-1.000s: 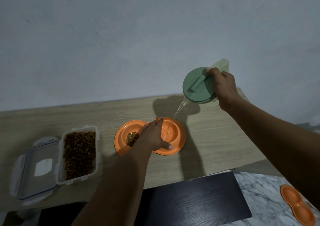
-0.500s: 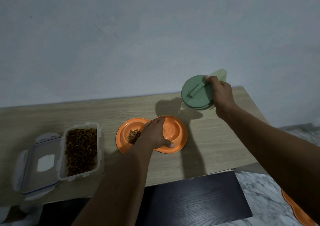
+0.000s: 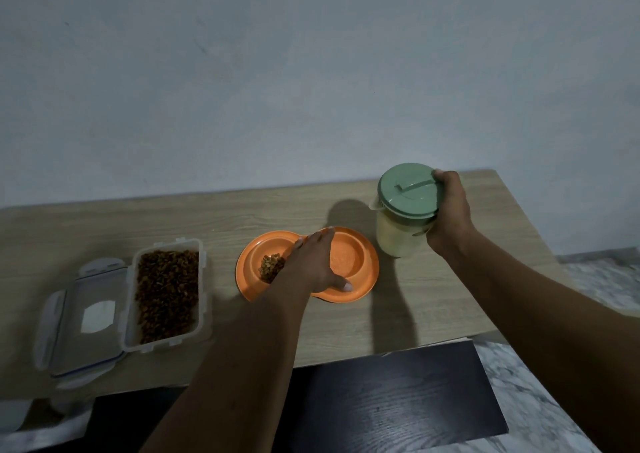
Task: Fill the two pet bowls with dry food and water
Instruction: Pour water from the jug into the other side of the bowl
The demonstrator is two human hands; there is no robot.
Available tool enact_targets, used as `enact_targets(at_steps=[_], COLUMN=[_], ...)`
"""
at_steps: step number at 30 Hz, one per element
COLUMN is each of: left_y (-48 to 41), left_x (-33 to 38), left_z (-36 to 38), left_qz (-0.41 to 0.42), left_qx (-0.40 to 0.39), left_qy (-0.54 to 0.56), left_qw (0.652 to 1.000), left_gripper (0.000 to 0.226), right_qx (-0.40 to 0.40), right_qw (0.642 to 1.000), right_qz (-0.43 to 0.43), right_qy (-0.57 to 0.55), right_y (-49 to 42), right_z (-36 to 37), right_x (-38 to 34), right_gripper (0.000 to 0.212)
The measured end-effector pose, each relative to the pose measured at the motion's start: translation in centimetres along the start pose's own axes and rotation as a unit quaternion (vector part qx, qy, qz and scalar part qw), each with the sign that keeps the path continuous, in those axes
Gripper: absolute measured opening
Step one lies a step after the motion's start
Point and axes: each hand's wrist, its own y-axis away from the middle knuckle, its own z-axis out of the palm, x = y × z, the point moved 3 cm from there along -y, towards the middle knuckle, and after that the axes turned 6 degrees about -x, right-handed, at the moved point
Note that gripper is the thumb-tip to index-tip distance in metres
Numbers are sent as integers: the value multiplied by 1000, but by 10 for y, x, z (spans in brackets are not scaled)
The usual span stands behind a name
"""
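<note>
Orange twin bowl [image 3: 250,281] lies left-to-right, jug [image 3: 398,237] upright.

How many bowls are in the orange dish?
2. The left bowl holds dry food and lies partly under the left hand. The right bowl sits beside the jug that the right hand grips. None seems hidden.

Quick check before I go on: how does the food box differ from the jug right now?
The food box is rectangular and clear; the jug is round and pale. The food box is open, its clear lid lying beside it; the jug's green lid is on. No hand touches the food box; the right hand grips the jug. Both stand upright by the orange dish, on opposite sides.
</note>
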Motion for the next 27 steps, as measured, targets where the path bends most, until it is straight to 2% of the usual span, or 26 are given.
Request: enact_targets(at_steps=[2, 5, 7, 13, 17, 20, 21, 22, 25, 27], left_y=[-1, -1, -1, 1, 6, 17, 22, 27, 42, 51], left_x=[0, 0, 0, 3, 10, 12, 11, 11, 7, 4], left_z=[1, 1, 0, 0, 0, 2, 2, 3, -1, -5], left_qz=[-1, -5, -6, -21, -46, -49, -47, -44, -44, -49], left_qx=[-1, -7, -8, -19, -20, -13, -12, -12, -7, -5], left_qy=[-8, -8, -8, -35, -78, -83, -85, -88, -94, -95], left_qw=[1000, 1000, 1000, 999, 996, 995, 995, 995, 995, 994], left_gripper=[133, 133, 133, 133, 134, 129, 128, 126, 119, 114], right_qx=[14, 28, 30, 18, 57, 124, 149, 170, 225, 236], right_qw=[1000, 999, 999, 998, 980, 954, 943, 932, 887, 873], right_qz=[7, 10, 10, 20, 33, -3, -16, -28, -125, -191], right_qy=[-18, -33, -34, 53, 186, 273, 296, 317, 383, 381], right_y=[-3, -4, -3, -5, -2, -2, -1, 2, 17, 19], right_z=[-5, -10, -11, -18, -27, -36, -38, -40, -36, -34], right_x=[5, 10, 11, 8, 2, -1, -3, -4, -16, -24], right_gripper=[61, 47, 46, 49, 91, 125, 129, 122, 78, 63])
